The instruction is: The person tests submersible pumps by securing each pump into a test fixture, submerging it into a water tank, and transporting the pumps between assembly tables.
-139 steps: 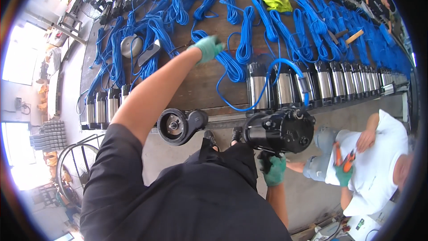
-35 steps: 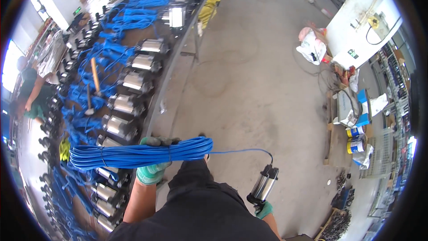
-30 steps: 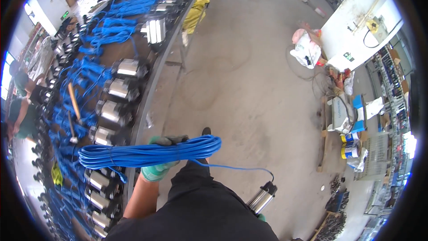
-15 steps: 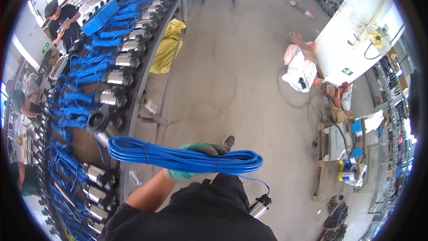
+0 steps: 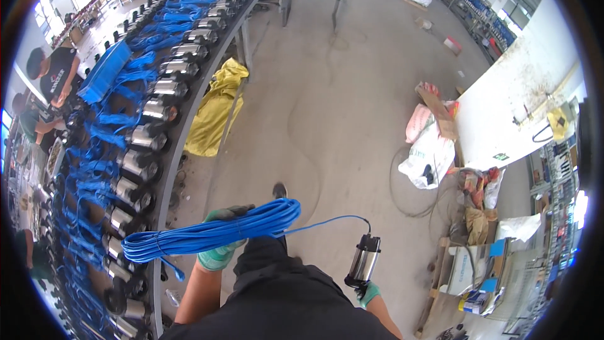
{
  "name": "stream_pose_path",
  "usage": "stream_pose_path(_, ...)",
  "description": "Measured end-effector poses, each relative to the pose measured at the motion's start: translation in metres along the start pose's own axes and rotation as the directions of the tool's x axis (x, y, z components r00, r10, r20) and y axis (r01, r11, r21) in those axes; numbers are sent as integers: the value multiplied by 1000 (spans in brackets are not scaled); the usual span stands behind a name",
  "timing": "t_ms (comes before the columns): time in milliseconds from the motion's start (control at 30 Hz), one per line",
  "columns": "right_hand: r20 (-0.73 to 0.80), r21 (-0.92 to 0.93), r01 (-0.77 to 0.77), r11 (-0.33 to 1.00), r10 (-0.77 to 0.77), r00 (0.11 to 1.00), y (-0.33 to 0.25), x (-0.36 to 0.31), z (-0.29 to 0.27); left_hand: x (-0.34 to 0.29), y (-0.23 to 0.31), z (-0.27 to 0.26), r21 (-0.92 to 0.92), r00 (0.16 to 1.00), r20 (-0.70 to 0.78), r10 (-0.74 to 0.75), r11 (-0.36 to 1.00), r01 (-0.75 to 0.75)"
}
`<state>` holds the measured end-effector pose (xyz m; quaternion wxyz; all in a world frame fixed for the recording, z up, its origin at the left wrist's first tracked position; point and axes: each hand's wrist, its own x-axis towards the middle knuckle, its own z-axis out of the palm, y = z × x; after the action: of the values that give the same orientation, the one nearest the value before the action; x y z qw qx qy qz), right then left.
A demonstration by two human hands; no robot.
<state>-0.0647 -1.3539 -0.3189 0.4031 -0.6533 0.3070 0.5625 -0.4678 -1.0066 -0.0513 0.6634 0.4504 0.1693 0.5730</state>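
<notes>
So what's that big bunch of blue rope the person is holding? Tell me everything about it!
It is a blue cable coil, thin, smooth cord wound into many long loops. It lies almost level, tilted up to the right. The left hand, in a green glove, grips it near the middle. One loose strand runs from its right end to the top of a shiny metal pump held in the right hand.

Green work gloves on both grips [image 5: 219,253] [image 5: 368,292], dark shirt, bare forearms.

Cable coil [image 5: 214,233] in left hand [image 5: 220,253]; pump [image 5: 363,260], apparently hanging, right of it.
</notes>
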Motion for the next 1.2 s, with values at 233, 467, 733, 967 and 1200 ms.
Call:
stream_pose_path(233, -27, -236, 63, 970, -72, 997, -159, 40, 100, 234, -90, -58, -50, 994, 48, 96, 994, -93)
stream_pose_path(467, -148, -110, 15, 994, -31, 989, -306, 15, 267, 468, -129, -59, -155, 975, 221, -21, 986, 57)
stream_pose_path(733, -167, -163, 8, 987, -35, 985, -504, 78, 441, 680, -175, -78, 170, 972, 113, -204, 968, 184)
stream_pose_path(967, -123, -342, 171, 924, -224, 967, -722, 110, 586, 841, -201, -84, 283, 974, -222, -53, 952, 116)
stream_pose_path(1200, 7, -406, 435, 803, -474, 881, -914, 84, 774, 1019, -246, -140, 271, 953, -302, -33, 955, 119)
